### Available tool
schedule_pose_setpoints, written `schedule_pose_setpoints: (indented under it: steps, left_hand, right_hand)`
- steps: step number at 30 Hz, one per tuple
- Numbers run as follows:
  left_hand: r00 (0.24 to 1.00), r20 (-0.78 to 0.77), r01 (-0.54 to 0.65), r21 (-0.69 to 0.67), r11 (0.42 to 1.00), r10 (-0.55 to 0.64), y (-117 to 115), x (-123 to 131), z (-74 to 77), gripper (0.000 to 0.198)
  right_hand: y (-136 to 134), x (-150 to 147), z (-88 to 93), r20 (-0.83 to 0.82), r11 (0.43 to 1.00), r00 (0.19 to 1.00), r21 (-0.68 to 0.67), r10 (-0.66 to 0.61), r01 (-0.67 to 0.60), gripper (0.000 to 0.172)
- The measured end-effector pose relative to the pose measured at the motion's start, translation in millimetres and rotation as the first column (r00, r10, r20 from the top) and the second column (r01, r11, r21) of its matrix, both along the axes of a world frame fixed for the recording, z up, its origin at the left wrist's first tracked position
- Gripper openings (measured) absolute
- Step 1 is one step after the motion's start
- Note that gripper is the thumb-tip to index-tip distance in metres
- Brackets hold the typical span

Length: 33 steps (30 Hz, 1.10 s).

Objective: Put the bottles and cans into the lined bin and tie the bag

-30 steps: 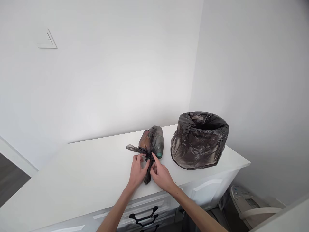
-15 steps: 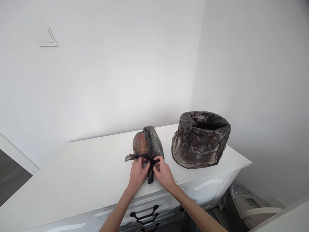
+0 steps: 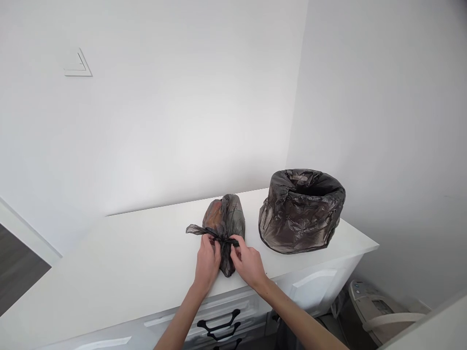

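So, closest to us there's a white cabinet (image 3: 160, 321), with black drawer handles (image 3: 221, 322) showing between the person's forearms. Down at the right, beside the cabinet, sits a greyish appliance (image 3: 370, 297) with buttons, a little display and a pale handle; can't tell what it is exactly.

Up on the white countertop (image 3: 142, 262), close to the near edge, both hands are on a dark see-through plastic bag (image 3: 233, 216). Left hand (image 3: 207, 260) has its fingers curled onto the twisted part at the neck, with a loose end poking out past it to the left. Right hand (image 3: 248, 262) is pinching another twisted strip just right of the knot. Gathered plastic lies between the hands, towards the near edge. The full part is on the far side of the knot, and something orange-brown shows through its left half.

Off to the right, well apart from the hands, stands an open-topped bin draped in a black liner (image 3: 299, 221). Behind it all, plain white wall (image 3: 200, 107), light switch (image 3: 80, 69) high on the left.
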<state>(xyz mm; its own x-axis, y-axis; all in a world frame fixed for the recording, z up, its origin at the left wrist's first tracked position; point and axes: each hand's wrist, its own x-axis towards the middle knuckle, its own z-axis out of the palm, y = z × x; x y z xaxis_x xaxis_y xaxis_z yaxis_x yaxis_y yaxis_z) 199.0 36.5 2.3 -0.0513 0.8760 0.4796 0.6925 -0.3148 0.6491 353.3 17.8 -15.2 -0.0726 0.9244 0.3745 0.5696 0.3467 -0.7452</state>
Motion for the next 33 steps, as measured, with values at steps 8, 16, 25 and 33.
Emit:
schedule_pose_setpoints:
  steps: [8, 16, 25, 33]
  left_hand:
    - [0.992, 0.12, -0.033, -0.02, 0.999, 0.035, 2, -3, -1.4, 0.017]
    - [0.95, 0.287, -0.11, -0.065, 0.992, 0.124, 6, -8, -0.6, 0.023]
    - [0.926, 0.342, -0.135, -0.102, 0.986, 0.162, 5, -15, 2.1, 0.02]
    - [0.92, 0.376, -0.091, -0.073, 0.993, 0.112, 5, -13, -0.7, 0.026]
  right_hand:
    - [10, -1, 20.7, 0.216, 0.992, 0.969, 0.031, -0.122, 0.119, 0.017]
    - [2, 15, 48.3, -0.069, 0.995, 0.992, -0.004, -0.102, 0.102, 0.022]
    - [-1, 9, 39.0, 0.135, 0.988, 0.979, 0.006, -0.151, 0.152, 0.015]
    - [11, 7, 55.4, 0.43, 0.988, 0.896, 0.143, -0.108, 0.05, 0.013]
